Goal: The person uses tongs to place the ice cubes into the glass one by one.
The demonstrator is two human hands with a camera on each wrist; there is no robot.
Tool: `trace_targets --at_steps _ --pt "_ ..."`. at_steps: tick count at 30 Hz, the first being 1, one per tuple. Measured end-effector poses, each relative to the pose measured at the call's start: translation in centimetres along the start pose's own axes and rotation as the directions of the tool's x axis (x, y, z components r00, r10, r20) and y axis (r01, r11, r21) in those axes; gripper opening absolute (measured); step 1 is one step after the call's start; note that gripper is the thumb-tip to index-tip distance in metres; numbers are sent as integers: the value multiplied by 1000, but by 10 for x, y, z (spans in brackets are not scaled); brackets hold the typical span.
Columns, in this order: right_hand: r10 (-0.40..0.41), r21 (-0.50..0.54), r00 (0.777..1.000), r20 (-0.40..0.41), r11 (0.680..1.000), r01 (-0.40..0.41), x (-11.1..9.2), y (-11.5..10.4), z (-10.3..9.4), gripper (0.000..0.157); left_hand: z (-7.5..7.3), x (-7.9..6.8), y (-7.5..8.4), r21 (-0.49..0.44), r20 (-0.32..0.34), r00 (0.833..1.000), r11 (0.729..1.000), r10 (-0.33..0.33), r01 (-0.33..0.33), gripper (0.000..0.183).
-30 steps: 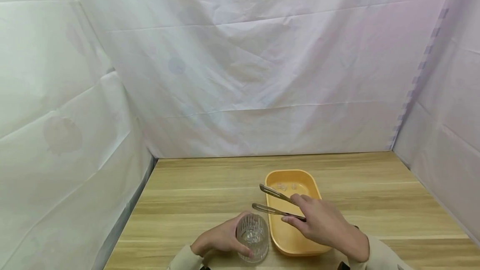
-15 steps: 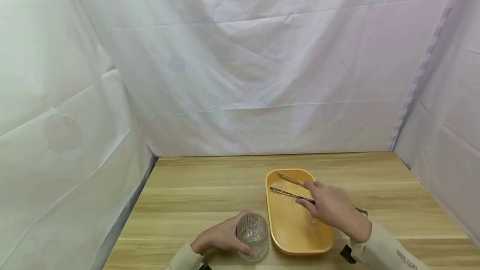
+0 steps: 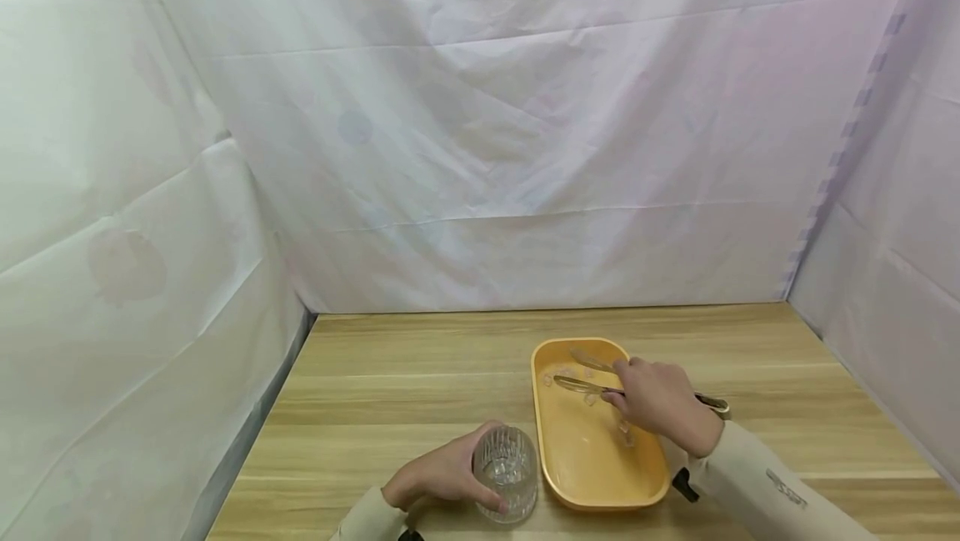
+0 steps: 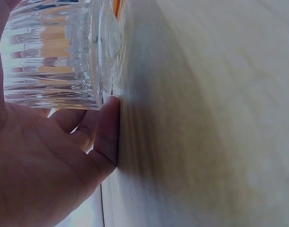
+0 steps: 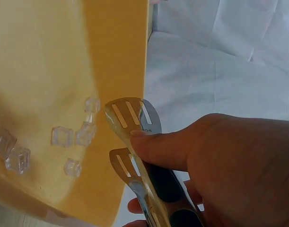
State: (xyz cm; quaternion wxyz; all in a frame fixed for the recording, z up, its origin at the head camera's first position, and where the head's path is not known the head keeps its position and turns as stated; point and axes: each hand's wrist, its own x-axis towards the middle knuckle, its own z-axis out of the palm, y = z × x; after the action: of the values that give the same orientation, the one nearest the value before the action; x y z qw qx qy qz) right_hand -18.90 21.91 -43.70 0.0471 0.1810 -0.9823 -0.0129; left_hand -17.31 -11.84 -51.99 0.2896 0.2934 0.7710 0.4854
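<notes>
Over the far half of the yellow tray (image 3: 592, 474) is a pair of shiny metal tongs (image 3: 576, 385), with rounded, slotted heads held apart and dark inlays along the handle. The right hand (image 3: 660, 399) has them, thumb pressed along one arm and the other fingers curled around behind, so yeah, definitely a grip.

Below the heads, a handful of clear faceted cubes (image 5: 62, 136) are scattered on the smooth tray floor, mostly toward the far end, with a couple by the right wall. Tray's a rounded rectangle with a slightly glossy finish.

Just left of its near end stands a thick ribbed glass (image 3: 506, 474), fingers of the left hand (image 3: 448, 470) wrapped round its left side. Something clear sits at the bottom, too blurry to say what.

Both sleeves (image 3: 765, 478) are cream. Table (image 3: 397, 408) is streaky pale wood grain, and creased white sheeting (image 3: 480, 149) with faded dots hangs behind it.
</notes>
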Motion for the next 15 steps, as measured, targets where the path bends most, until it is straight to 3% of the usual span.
trace_targets --at_steps 9,15 --pt "-2 -18 999 40 1000 3 10 -4 7 35 1 0 1 10 -3 1000 1000 5 -5 79" --pt "17 -9 994 110 1000 -16 15 -6 11 34 1 0 1 10 -13 1000 1000 -5 5 79"
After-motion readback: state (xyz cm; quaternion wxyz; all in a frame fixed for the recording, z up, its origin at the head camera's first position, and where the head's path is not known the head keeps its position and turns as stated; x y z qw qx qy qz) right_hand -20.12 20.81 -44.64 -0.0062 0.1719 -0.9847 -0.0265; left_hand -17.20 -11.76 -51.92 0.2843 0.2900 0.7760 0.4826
